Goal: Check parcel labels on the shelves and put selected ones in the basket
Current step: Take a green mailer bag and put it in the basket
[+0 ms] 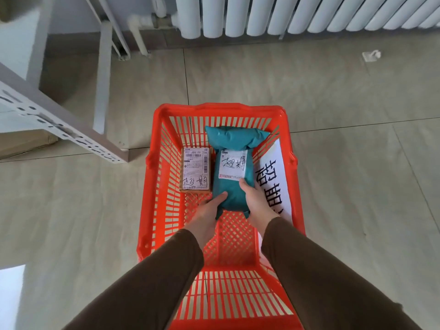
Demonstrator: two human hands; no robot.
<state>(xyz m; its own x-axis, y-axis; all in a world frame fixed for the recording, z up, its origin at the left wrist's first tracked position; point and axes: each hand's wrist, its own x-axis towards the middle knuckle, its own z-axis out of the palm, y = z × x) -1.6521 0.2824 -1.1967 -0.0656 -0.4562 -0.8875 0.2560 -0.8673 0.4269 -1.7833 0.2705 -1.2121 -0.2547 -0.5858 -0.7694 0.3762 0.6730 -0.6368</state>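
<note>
A red plastic basket (154, 177) stands on the floor below me. Inside it, a teal soft parcel (234, 139) with a white handwritten label lies lengthwise. My left hand (206, 216) grips its near left corner and my right hand (256, 201) grips its near right side, thumb by the label. To the left of the teal parcel a small brown box (195, 170) with a printed and handwritten label lies flat on the basket's bottom. Both forearms wear brown sleeves.
A white paper sign (273, 179) with large black characters leans inside the basket's right wall. A grey metal shelf frame (59, 125) stands at the left with a cardboard box under it. A white radiator (285, 13) runs along the far wall. Tiled floor surrounds the basket.
</note>
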